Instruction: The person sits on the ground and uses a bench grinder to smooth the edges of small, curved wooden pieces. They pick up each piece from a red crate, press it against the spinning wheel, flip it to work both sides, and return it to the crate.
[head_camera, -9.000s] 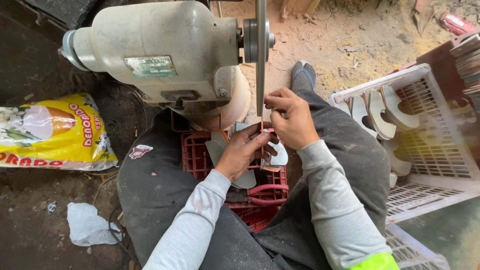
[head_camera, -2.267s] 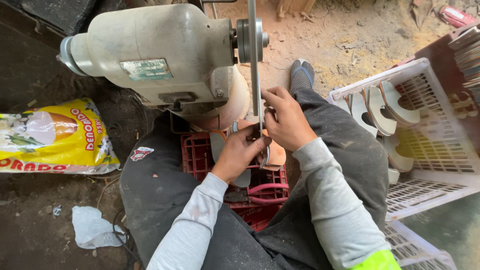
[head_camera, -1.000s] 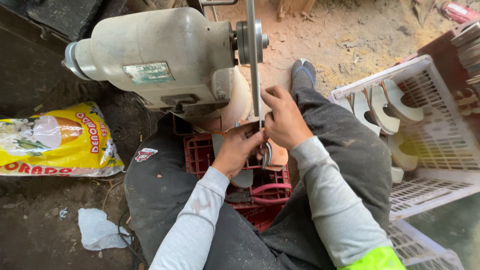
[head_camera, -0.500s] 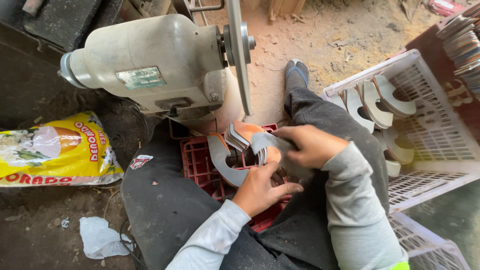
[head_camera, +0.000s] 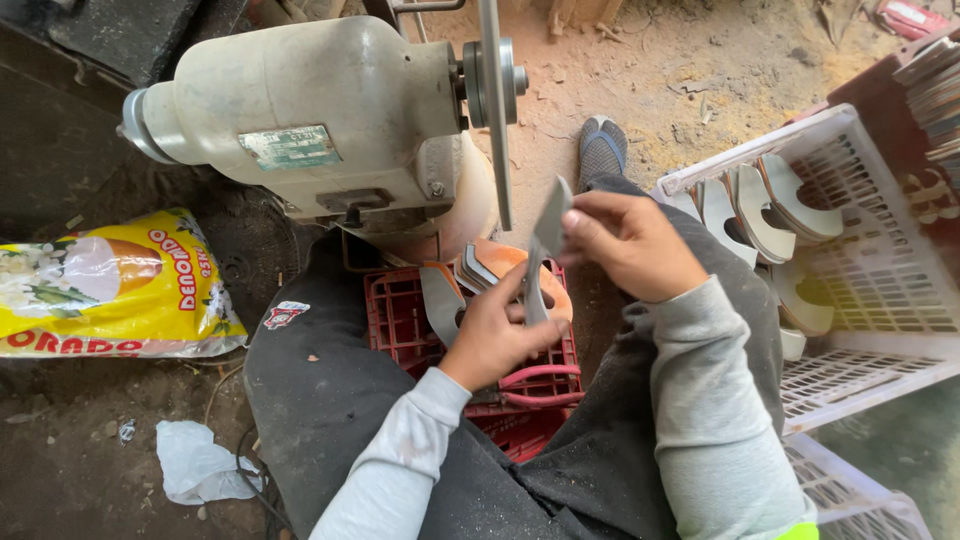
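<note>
My right hand (head_camera: 630, 245) and my left hand (head_camera: 495, 335) both grip one flat grey curved piece (head_camera: 543, 240), held on edge just right of the thin upright grinding disc (head_camera: 493, 110). The piece stands clear of the disc. The disc sits on the shaft of a cream-coloured motor (head_camera: 300, 120). Below my hands a red crate (head_camera: 470, 340) holds several similar grey curved pieces (head_camera: 445, 295). I sit with dark trousers on either side of the crate.
A white plastic crate (head_camera: 860, 290) on the right holds several pale curved pieces (head_camera: 760, 210). A yellow bag (head_camera: 110, 285) lies on the dirt floor at left, with a crumpled white plastic scrap (head_camera: 195, 462) below it. My shoe (head_camera: 603, 148) rests beyond the disc.
My hands drew the piece back from the disc, lowered it toward the red crate half a second ago, and now hold it up on edge beside the disc again.
</note>
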